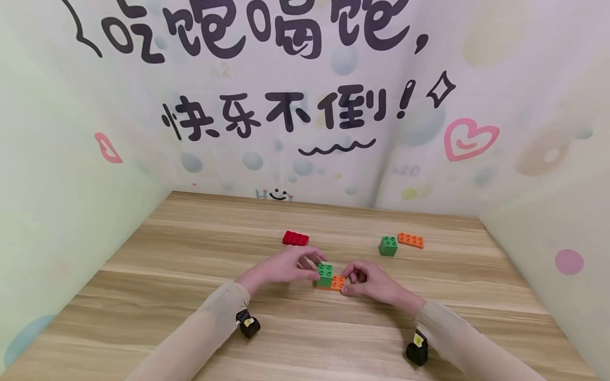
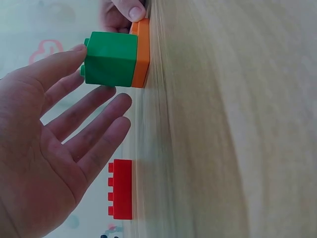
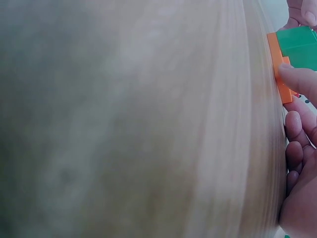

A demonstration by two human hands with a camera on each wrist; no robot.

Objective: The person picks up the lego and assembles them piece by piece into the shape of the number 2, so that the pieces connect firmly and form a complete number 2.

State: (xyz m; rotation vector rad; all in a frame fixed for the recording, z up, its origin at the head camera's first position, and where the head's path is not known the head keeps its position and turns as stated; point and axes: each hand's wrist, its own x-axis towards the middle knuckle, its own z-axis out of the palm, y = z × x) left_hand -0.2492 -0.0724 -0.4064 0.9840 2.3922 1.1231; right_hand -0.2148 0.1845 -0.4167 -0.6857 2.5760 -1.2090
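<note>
Sleeves: two pale sleeves [image 1: 200, 328] lie nearest the head camera, both cut off by the bottom edge, each with a black wrist device [image 1: 249, 324] at the cuff.
Right grip: the right hand [image 1: 374, 283] pinches the right end of an orange brick [image 1: 338, 283], thumb on the near side; its fingers run partly out of the right wrist view.
Left grip: the left hand [image 1: 293, 264] has its thumb tip against a green block [image 1: 325, 271], the other fingers extended and spread; the index fingertip is hidden behind the block in the left wrist view, so I cannot tell whether it grasps or merely touches.
Green block: upright on the left half of the orange brick, covering the studs there; cut off at the right edge in the right wrist view.
Red brick [image 1: 296, 238]: studs up, just beyond the left hand.
Far right pair: a second green block [image 1: 388, 246] just beside a flat second orange brick [image 1: 411, 240].
Surface: the wood-grain surface [image 1: 333, 338] carries them all; its near part is blurred in the right wrist view.
Backdrop: a printed cloth [image 1: 305, 177], its upper black lettering cropped.
</note>
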